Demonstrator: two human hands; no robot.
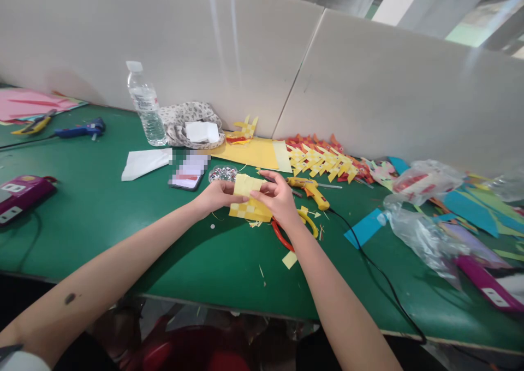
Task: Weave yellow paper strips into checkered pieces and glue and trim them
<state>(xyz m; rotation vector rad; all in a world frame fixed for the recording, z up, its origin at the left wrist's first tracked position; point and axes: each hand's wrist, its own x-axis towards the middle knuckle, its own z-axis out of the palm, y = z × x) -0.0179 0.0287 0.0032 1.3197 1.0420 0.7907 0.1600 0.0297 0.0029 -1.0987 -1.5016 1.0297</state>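
Observation:
Between my two hands is a woven paper piece (248, 210) in pale and deeper yellow, with a checkered pattern along its lower part. My left hand (219, 196) grips its left edge with thumb and fingers. From the other side, my right hand (278, 196) pinches it, thumb in front and the fingers partly hidden behind. Scissors with red and yellow handles (279, 234) lie under my right wrist, their blades out of sight. Close by on the right rests a yellow glue gun (309, 190). A round container of small beady pieces (222, 174) sits just behind my left hand.
Behind stand a water bottle (147, 109), a phone (189, 170), yellow paper sheets (254, 151) and a row of folded yellow paper fish shapes (321, 162). A black cord (380, 270) crosses the green table (172, 270). Plastic bags (417, 234) and a purple power strip (487, 283) lie right.

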